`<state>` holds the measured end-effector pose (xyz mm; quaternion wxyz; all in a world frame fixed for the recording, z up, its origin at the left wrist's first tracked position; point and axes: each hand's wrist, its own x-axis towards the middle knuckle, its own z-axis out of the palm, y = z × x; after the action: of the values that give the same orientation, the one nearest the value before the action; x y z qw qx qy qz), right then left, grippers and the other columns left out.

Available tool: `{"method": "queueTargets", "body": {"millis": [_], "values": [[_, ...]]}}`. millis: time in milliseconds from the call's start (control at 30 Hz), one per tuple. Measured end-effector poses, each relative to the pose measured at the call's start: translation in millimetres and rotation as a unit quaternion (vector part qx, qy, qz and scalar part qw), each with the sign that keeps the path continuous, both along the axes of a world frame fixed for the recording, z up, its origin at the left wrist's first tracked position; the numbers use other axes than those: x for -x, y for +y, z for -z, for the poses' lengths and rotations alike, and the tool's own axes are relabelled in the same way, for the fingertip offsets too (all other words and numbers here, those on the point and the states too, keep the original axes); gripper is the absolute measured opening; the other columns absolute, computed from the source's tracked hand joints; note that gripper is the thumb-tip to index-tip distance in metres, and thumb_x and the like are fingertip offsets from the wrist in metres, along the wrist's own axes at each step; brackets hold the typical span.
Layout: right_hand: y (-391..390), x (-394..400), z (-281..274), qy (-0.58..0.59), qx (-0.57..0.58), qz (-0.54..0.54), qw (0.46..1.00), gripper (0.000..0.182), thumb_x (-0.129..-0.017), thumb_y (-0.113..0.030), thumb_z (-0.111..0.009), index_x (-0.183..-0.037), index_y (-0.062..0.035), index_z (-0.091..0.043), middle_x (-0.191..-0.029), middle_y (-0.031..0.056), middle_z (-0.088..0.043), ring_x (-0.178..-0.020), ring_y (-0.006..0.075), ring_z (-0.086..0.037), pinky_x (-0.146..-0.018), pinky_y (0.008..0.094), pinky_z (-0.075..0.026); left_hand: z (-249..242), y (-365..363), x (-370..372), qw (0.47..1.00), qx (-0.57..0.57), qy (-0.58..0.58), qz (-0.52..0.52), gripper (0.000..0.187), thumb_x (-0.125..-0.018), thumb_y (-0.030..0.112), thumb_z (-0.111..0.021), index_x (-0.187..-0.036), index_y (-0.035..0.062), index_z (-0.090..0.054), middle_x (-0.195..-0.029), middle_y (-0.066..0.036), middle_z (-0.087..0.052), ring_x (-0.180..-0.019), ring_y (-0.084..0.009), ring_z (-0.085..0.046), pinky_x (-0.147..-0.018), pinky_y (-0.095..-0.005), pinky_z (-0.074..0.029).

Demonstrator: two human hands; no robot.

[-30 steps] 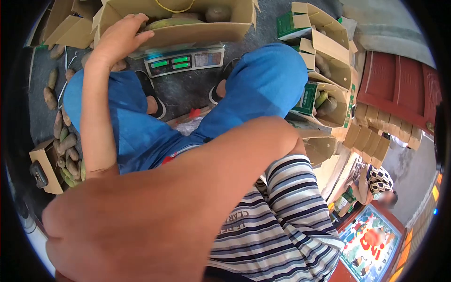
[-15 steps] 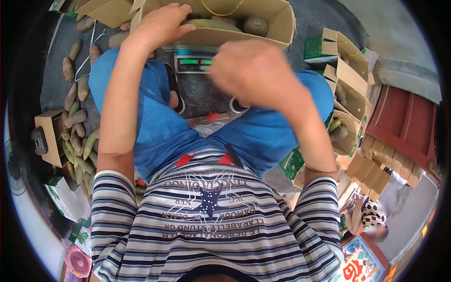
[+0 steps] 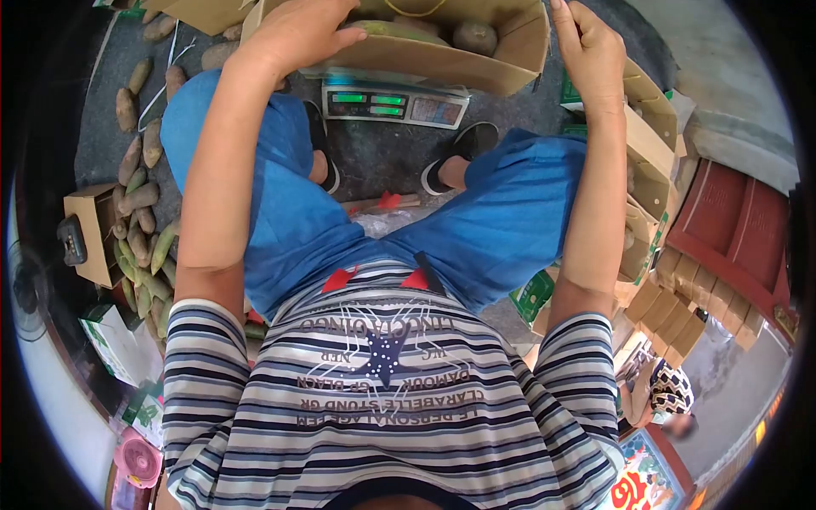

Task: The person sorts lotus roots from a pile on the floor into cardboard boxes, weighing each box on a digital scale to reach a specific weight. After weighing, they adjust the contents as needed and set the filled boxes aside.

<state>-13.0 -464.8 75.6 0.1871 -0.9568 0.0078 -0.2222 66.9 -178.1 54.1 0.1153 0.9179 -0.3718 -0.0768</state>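
Note:
An open cardboard box (image 3: 442, 58) stands at the top of the view, with a green long root vegetable (image 3: 404, 32) and a rounder brown one (image 3: 475, 37) inside. My left hand (image 3: 302, 32) lies over its left end, thumb apart and reaching past the near rim; the fingertips meet the frame edge. Just right of the box, my right hand (image 3: 592, 53) is raised with curled fingers, its thumb cut off by the frame edge. What it holds, if anything, is hidden. Below the box shows a digital scale (image 3: 395, 104) with lit green displays.
Brown and green root vegetables (image 3: 140, 200) lie in heaps on the floor at left, beside a small carton (image 3: 92, 238). More open boxes (image 3: 650, 161) line the right side. A pink fan (image 3: 138, 459) stands lower left; another person (image 3: 663, 395) is at lower right.
My right hand has moved up and right, from in front of the scale to beyond the box's right end. More of the scale shows. My left hand stays at the box's left end.

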Motion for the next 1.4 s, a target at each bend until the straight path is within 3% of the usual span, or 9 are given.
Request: {"method": "queueTargets", "body": {"millis": [600, 700, 800, 833, 933, 1200, 1267, 1333, 1400], "values": [[9, -1, 2, -0.024, 0.053, -0.037, 0.998, 0.028, -0.087, -0.020, -0.056, -0.068, -0.0003, -0.052, -0.068, 0.0213, -0.056, -0.066, 0.0392, -0.057, -0.058, 0.0443, -0.043, 11, 16, -14, 0.998, 0.015, -0.053, -0.033, 0.044, -0.092, 0.035, -0.053, -0.122, 0.0031, -0.053, -0.115, -0.017, -0.060, -0.107, -0.0309, -0.057, -0.091, -0.0373, -0.045], [8, 1, 1, -0.013, 0.057, -0.027, 0.998, 0.028, -0.087, -0.020, -0.057, -0.068, -0.0002, -0.053, -0.069, 0.0212, -0.056, -0.066, 0.0386, -0.057, -0.059, 0.0446, -0.043, -9, 22, -21, 0.980, 0.129, -0.153, 0.005, 0.035, -0.086, 0.025, -0.062, -0.110, 0.0010, -0.056, -0.096, -0.018, -0.061, -0.093, -0.0324, -0.059, -0.081, -0.0387, -0.048], [4, 1, 6, 0.027, 0.029, 0.013, 0.999, 0.036, -0.089, -0.030, -0.058, -0.069, -0.0006, -0.050, -0.061, 0.0141, -0.049, -0.053, 0.0297, -0.045, -0.054, 0.0369, -0.040, 3, 14, -27, 0.868, 0.442, -0.176, -0.146, 0.040, -0.089, 0.028, -0.060, -0.118, 0.0010, -0.053, -0.095, -0.012, -0.061, -0.089, -0.0230, -0.059, -0.077, -0.0332, -0.048], [5, 1, 6, 0.024, 0.023, 0.013, 0.999, 0.036, -0.089, -0.030, -0.057, -0.069, -0.0009, -0.050, -0.060, 0.0141, -0.049, -0.053, 0.0296, -0.045, -0.054, 0.0370, -0.040, -16, 11, -15, 0.827, 0.518, 0.040, -0.217, 0.045, -0.092, 0.033, -0.057, -0.125, 0.0029, -0.051, -0.101, -0.009, -0.059, -0.093, -0.0162, -0.056, -0.077, -0.0289, -0.047], [5, 3, 7, 0.008, 0.018, 0.004, 1.000, 0.037, -0.090, -0.031, -0.055, -0.069, -0.0013, -0.050, -0.060, 0.0140, -0.048, -0.054, 0.0291, -0.045, -0.054, 0.0373, -0.039, -16, 23, -30, 0.745, 0.571, 0.185, -0.293, 0.047, -0.095, 0.038, -0.051, -0.125, 0.0018, -0.050, -0.111, -0.011, -0.058, -0.099, -0.0168, -0.056, -0.079, -0.0284, -0.046], [2, 3, 9, 0.023, 0.056, 0.014, 0.998, 0.030, -0.089, -0.034, -0.054, -0.078, -0.0081, -0.064, -0.073, 0.0114, -0.064, -0.070, 0.0325, -0.062, -0.063, 0.0417, -0.048, -11, 25, -34, 0.711, 0.615, 0.213, -0.267, 0.057, -0.096, 0.048, -0.043, -0.123, -0.0015, -0.051, -0.114, -0.012, -0.059, -0.100, -0.0180, -0.059, -0.081, -0.0281, -0.047], [2, 4, 7, 0.033, 0.054, 0.017, 0.998, 0.031, -0.089, -0.034, -0.054, -0.077, -0.0079, -0.064, -0.073, 0.0117, -0.064, -0.070, 0.0326, -0.062, -0.063, 0.0418, -0.048, 32, 71, -87, 0.604, 0.669, 0.369, -0.229, 0.056, -0.096, 0.048, -0.043, -0.121, -0.0015, -0.051, -0.110, -0.012, -0.060, -0.097, -0.0175, -0.059, -0.081, -0.0283, -0.047], [3, 4, 7, 0.032, 0.054, 0.017, 0.998, 0.031, -0.089, -0.035, -0.054, -0.076, -0.0078, -0.063, -0.073, 0.0119, -0.064, -0.070, 0.0327, -0.062, -0.063, 0.0418, -0.048, 30, 69, -84, 0.595, 0.669, 0.372, -0.245, 0.056, -0.096, 0.048, -0.044, -0.120, -0.0015, -0.052, -0.108, -0.011, -0.060, -0.094, -0.0169, -0.059, -0.080, -0.0282, -0.047], [3, 3, 8, 0.020, 0.057, 0.017, 0.998, 0.031, -0.089, -0.035, -0.054, -0.076, -0.0079, -0.063, -0.072, 0.0121, -0.063, -0.070, 0.0329, -0.062, -0.063, 0.0417, -0.048, -23, 18, -23, 0.685, 0.617, 0.225, -0.314, 0.056, -0.095, 0.049, -0.044, -0.119, -0.0016, -0.052, -0.106, -0.011, -0.060, -0.093, -0.0163, -0.059, -0.079, -0.0280, -0.047]]}}
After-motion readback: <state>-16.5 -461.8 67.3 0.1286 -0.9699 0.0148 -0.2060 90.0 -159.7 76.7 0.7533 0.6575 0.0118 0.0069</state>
